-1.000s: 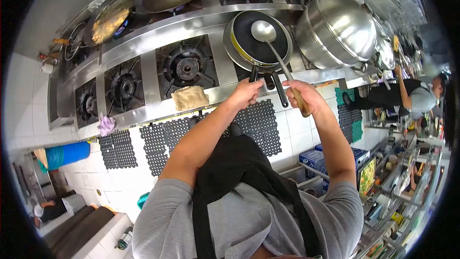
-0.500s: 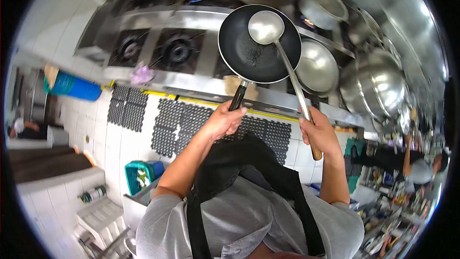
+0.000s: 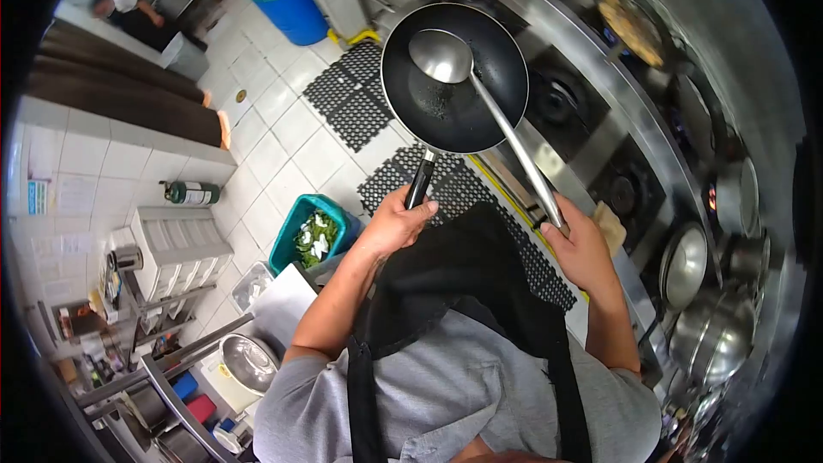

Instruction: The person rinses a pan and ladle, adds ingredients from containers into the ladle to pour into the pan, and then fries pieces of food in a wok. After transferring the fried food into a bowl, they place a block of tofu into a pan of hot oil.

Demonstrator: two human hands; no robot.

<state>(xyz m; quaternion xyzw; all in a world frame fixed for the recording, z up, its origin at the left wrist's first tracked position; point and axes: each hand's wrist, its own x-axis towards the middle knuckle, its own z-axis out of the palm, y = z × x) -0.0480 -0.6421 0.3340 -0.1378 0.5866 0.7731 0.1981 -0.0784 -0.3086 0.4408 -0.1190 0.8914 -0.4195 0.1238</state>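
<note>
My left hand [image 3: 401,221] is closed around the black handle of a dark frying pan [image 3: 480,120], which is held up in front of me. A long-handled steel ladle [image 3: 514,141] is gripped near its handle end by my right hand [image 3: 581,244]. The ladle's bowl rests over the pan, inside its rim. Small dark specks show on the pan's inner surface. A beige cloth [image 3: 609,227] lies on the stove's edge just beyond my right hand.
The stove [image 3: 570,150] runs along the right, with a pan of yellowish food [image 3: 630,26] and steel pots. Black mats [image 3: 347,94] cover some floor. A teal bin [image 3: 313,206] and blue barrel [image 3: 296,13] stand left of it. Another person [image 3: 137,17] is at the upper left.
The view has turned left, so the stove now lies on the right and more floor and shelving show. Both hands still hold the pan and ladle.
</note>
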